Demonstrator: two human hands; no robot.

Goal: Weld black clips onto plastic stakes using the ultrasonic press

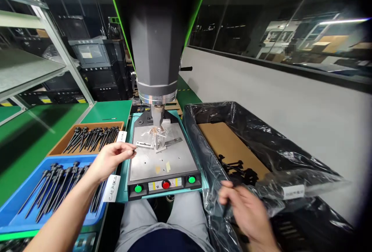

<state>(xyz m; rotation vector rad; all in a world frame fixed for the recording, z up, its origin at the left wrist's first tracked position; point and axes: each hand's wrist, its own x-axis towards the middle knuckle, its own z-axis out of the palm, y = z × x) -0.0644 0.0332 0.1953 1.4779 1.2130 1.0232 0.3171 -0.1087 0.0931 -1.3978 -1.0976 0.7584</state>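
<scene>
My left hand point(112, 159) is closed in a pinch on a small black part point(134, 151), left of the machine's metal plate point(154, 167). Over the near edge of the plastic-lined bin point(213, 178), my right hand point(247, 211) is closed around a dark part point(226, 209), blurred by motion. The machine's tip point(157, 116) points down at a small fixture point(159, 143) on the plate. Black rods with thick heads lie in the orange tray point(55, 149) and the blue tray point(8, 209) at the left.
Green buttons point(138, 188) and a red button point(165, 184) line the front of the machine base. Cardboard point(229, 143) and black parts point(247, 174) lie inside the bin. A metal rack point(55, 31) stands at the far left, and a low wall point(247, 78) runs along the right.
</scene>
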